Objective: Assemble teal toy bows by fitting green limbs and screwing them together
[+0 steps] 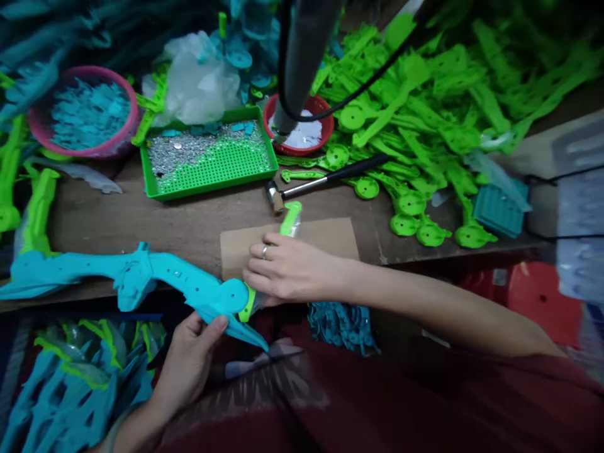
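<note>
A long blue plastic part [174,267] with a round disc near one end lies across the front edge of the table. My left hand [191,352] is closed on its pointed right end, thumb on top. My right hand [287,267], with a ring on one finger, is wrapped round a green plastic piece [291,217] with some clear plastic on it. The green piece sticks out above and below the fingers, and its lower end touches the blue part beside the disc. Under my right hand lies a piece of cardboard [330,242].
A hammer [325,179] lies behind the cardboard. A green tray [212,185] of small metal pieces, a pink bowl [133,116] of blue pieces and a red bowl [302,150] stand farther back. Green parts [415,138] are heaped right; a grey post [306,63] rises mid-table.
</note>
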`<state>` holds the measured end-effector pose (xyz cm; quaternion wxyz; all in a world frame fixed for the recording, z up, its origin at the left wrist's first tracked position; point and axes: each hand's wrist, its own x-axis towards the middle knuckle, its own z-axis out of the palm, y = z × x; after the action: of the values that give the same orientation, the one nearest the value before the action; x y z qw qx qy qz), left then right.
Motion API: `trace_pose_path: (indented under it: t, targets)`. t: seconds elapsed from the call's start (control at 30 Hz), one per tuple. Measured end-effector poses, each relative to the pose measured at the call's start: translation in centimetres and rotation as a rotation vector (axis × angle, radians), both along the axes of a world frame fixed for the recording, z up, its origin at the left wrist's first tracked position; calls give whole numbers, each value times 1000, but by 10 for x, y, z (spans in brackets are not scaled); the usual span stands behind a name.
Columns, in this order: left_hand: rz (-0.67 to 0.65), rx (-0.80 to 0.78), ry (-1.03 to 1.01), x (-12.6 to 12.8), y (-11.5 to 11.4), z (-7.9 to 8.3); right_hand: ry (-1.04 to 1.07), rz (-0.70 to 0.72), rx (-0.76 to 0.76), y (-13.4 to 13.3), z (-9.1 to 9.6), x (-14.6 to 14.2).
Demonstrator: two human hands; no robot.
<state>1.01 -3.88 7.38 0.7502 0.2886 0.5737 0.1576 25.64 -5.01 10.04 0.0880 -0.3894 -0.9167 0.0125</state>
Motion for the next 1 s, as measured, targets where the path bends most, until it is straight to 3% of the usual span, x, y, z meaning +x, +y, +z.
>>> trace_pose_path:
  t: [0.2,0.43,0.67,0.77,0.83,0.93,1.0]
  targets:
    - [108,0,-152,24,11,-1,33,-264,-14,-4,-4,-13]
    - [-53,-212,-197,46,9,-11,-53,-313,-55,-10,-24,5]
    - [-223,-106,-141,57,-8,-31,8,-311,-141,-6,-47,9]
    - [-315,37,-176,62,-7,-36,96,-323,-215,-2,-33,24]
    - [-315,50,-170,66,-7,-37,254,-458,-177,8,-15,43]
    - [-266,-77,-129,74,-10,-37,576,-784,42,40,9,70]
    - [-291,-196,-128,76,-12,-36,846,-815,13,71,19,78]
